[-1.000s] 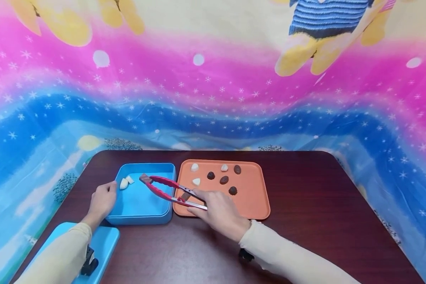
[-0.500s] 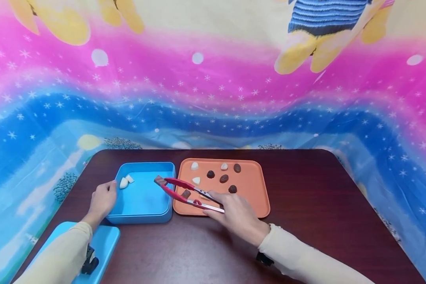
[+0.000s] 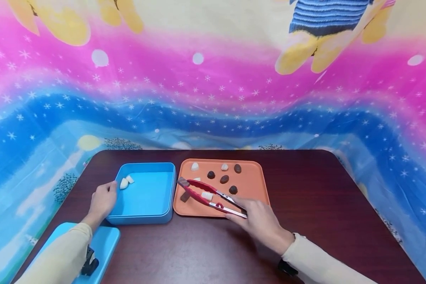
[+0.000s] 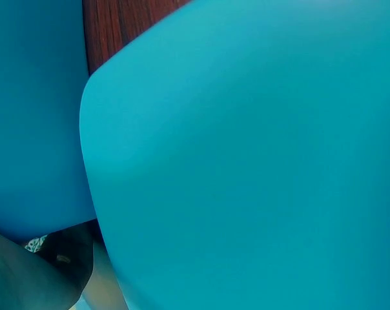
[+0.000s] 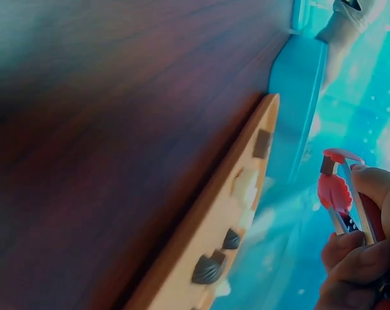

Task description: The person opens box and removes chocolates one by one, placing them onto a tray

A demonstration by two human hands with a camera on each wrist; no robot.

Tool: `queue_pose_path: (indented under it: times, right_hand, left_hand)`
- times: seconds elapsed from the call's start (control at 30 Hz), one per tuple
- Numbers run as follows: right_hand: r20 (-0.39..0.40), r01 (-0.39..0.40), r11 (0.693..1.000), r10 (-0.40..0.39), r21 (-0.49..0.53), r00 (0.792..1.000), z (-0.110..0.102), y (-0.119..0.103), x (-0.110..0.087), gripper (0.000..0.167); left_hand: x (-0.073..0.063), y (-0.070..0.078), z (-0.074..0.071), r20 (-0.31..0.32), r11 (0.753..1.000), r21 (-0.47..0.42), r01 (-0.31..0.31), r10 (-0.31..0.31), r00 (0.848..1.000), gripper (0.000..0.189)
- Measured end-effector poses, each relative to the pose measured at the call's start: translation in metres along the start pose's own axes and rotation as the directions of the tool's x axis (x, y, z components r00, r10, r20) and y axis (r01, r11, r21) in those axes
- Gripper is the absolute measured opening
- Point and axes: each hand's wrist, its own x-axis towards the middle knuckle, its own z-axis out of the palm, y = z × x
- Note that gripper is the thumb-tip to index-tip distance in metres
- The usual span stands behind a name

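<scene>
My right hand (image 3: 262, 225) grips red-and-silver tongs (image 3: 220, 205), their tips pinching a brown chocolate block (image 3: 183, 182) above the left edge of the orange tray (image 3: 248, 205). In the right wrist view the block (image 5: 327, 165) sits between the red tips. Below the tongs a second brown block (image 3: 185, 196) and a white piece (image 3: 207, 195) lie on the tray. My left hand (image 3: 103, 199) holds the left wall of the blue box (image 3: 140, 219). Inside that box, two white pieces (image 3: 124, 183) lie at the far left. The left wrist view mostly shows blue plastic.
Farther back on the tray are several dark pieces (image 3: 224, 179) and white pieces (image 3: 195, 167). A blue lid (image 3: 108, 244) lies on the dark wooden table (image 3: 184, 252), partly under my left forearm. A printed cloth (image 3: 213, 98) hangs behind the table.
My right hand has moved right with the tongs, carrying the brown chocolate block from over the blue box to over the tray's left edge. My left hand stays at the box.
</scene>
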Motion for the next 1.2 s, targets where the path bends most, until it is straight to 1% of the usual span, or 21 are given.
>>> queue_pose_path:
  times: [0.13, 0.27, 0.37, 0.63, 0.97, 1.1, 1.2]
  right_hand:
    - [-0.014, -0.035, 0.999, 0.035, -0.023, 0.999, -0.003, 0.014, -0.006, 0.057]
    - [-0.025, -0.049, 0.998, 0.048, -0.035, 0.999, -0.006, 0.026, -0.008, 0.059]
    - [-0.037, -0.05, 0.998, 0.048, -0.042, 0.998, -0.008, 0.033, -0.009, 0.058]
    - [-0.079, -0.085, 0.995, 0.08, -0.059, 0.994, -0.017, 0.053, -0.014, 0.057]
    - [-0.068, -0.127, 0.989, 0.122, -0.076, 0.99, -0.028, 0.082, -0.02, 0.056]
    - [-0.071, -0.13, 0.987, 0.123, -0.097, 0.99, -0.031, 0.091, -0.021, 0.053]
    - [-0.073, -0.138, 0.984, 0.131, -0.111, 0.989, -0.032, 0.096, -0.022, 0.055]
  left_hand:
    - [0.001, -0.001, -0.001, 0.007, 1.0, -0.004, -0.003, 0.003, 1.0, 0.07]
    - [0.0, -0.001, -0.002, 0.0, 1.0, -0.007, -0.01, 0.01, 1.0, 0.071]
    - [0.0, -0.001, -0.002, -0.006, 1.0, -0.008, -0.012, 0.012, 1.0, 0.072]
    - [0.001, -0.002, 0.001, -0.011, 1.0, -0.009, -0.027, 0.026, 1.0, 0.071]
    - [0.001, 0.001, 0.001, -0.016, 1.0, 0.007, -0.018, 0.018, 1.0, 0.07]
    - [0.0, 0.001, -0.001, -0.021, 1.0, 0.012, -0.016, 0.016, 1.0, 0.07]
    - [-0.001, 0.001, -0.001, -0.02, 1.0, 0.012, -0.019, 0.019, 1.0, 0.07]
